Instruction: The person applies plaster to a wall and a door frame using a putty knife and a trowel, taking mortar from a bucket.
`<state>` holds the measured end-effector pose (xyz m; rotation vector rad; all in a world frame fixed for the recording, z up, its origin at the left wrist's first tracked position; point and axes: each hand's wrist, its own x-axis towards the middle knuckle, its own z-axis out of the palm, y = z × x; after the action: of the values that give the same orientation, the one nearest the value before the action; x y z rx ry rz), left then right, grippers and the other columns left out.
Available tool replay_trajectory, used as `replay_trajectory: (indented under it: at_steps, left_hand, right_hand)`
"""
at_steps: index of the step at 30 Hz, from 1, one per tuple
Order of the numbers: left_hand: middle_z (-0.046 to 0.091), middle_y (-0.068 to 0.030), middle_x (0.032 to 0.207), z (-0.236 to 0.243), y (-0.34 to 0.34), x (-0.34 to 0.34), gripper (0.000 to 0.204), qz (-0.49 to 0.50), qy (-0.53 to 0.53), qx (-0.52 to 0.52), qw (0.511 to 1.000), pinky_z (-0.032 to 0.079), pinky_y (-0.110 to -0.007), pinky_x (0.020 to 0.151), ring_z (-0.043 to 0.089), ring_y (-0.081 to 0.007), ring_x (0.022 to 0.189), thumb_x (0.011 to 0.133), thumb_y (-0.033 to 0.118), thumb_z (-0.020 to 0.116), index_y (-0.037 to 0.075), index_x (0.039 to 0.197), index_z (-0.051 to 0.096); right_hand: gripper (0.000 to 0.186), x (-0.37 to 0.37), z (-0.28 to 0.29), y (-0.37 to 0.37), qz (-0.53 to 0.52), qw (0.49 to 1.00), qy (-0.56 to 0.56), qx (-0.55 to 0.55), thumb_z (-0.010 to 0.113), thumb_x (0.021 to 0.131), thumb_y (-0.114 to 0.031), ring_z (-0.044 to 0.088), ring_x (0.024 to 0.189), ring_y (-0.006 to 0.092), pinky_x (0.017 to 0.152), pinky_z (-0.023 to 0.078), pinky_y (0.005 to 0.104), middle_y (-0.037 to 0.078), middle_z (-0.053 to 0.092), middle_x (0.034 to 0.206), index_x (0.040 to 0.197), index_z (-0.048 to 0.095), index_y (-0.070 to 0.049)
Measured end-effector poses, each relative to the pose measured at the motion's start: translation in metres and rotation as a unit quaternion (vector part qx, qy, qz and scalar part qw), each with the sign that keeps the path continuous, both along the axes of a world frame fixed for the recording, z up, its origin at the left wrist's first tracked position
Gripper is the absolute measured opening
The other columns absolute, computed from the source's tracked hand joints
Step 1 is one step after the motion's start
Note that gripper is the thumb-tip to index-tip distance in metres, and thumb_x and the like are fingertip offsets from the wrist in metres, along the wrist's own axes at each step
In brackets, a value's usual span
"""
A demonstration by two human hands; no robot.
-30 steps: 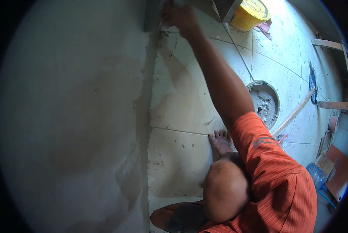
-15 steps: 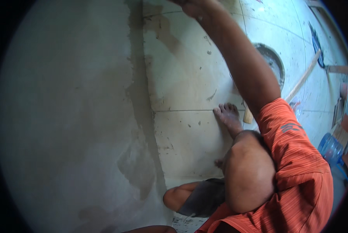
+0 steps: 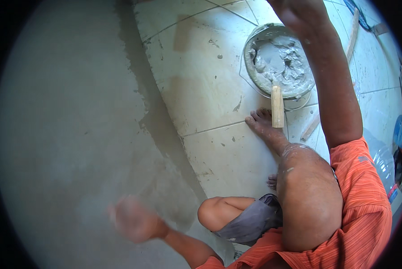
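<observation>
My left hand [image 3: 136, 219] is smeared by motion in front of the grey wall [image 3: 75, 112]; its fingers cannot be made out, and neither can anything in them. At the top edge, my right hand [image 3: 299, 11] is mostly cut off, with its fingers outside the view. The right forearm reaches up past the side of a round bucket [image 3: 247, 67]. Thick, wet grey paste [image 3: 270, 54] fills much of the bucket. Over its near rim sticks a pale wooden handle [image 3: 277, 107]; the tool's other end is hidden in the paste.
A darker, ragged strip [image 3: 154, 121] runs along the wall's foot, beside spattered floor tiles [image 3: 201, 89]. My bare foot [image 3: 266, 125] rests near the bucket. A wooden stick [image 3: 310, 127] lies at the right, partly behind my arm, with a clear plastic bottle [image 3: 378, 157] nearer.
My left hand has come into view at the lower left. The right arm has shifted right, and the view has turned, uncovering the bucket and the wooden handle.
</observation>
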<state>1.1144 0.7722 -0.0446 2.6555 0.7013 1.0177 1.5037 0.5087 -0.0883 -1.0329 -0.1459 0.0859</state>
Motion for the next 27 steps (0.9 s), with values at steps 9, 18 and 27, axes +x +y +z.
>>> replay_trajectory:
  at_steps: [9,18,27]
  left_hand:
    - [0.064,-0.0161,0.128,-0.110,-0.111,0.090,0.055,-0.173,0.166,-0.610,0.755,0.046,-0.034,0.103,0.061,-0.0208,0.116,0.101,0.014,0.064,0.001,0.150,0.043]
    - [0.044,-0.0204,0.154,-0.176,-0.157,0.147,0.076,-0.082,0.214,-0.701,0.676,0.034,-0.040,0.117,0.045,-0.0286,0.140,0.106,0.053,0.044,-0.003,0.157,0.030]
    - [0.053,-0.0256,0.144,-0.175,-0.203,0.216,0.077,0.059,0.178,-0.645,0.741,0.040,-0.039,0.112,0.052,-0.0358,0.135,0.097,0.052,0.060,-0.008,0.143,0.045]
  right_hand:
    - [0.024,-0.035,-0.043,-0.075,-0.097,0.990,0.065,-0.083,0.063,0.097,-0.018,0.071,0.088,0.0174,0.084,0.058,0.0306,0.008,0.072,0.100,0.109,0.068,0.003]
    - [0.023,-0.082,-0.036,-0.083,-0.162,0.949,0.164,-0.215,0.067,0.096,-0.015,0.065,0.090,0.0118,0.082,0.052,0.0264,0.006,0.071,0.102,0.110,0.069,0.003]
    - [0.020,-0.235,0.061,-0.181,-0.088,0.811,0.273,-0.509,0.067,0.096,-0.018,0.046,0.064,0.0042,0.057,0.037,0.0270,-0.006,0.057,0.073,0.085,0.069,-0.002]
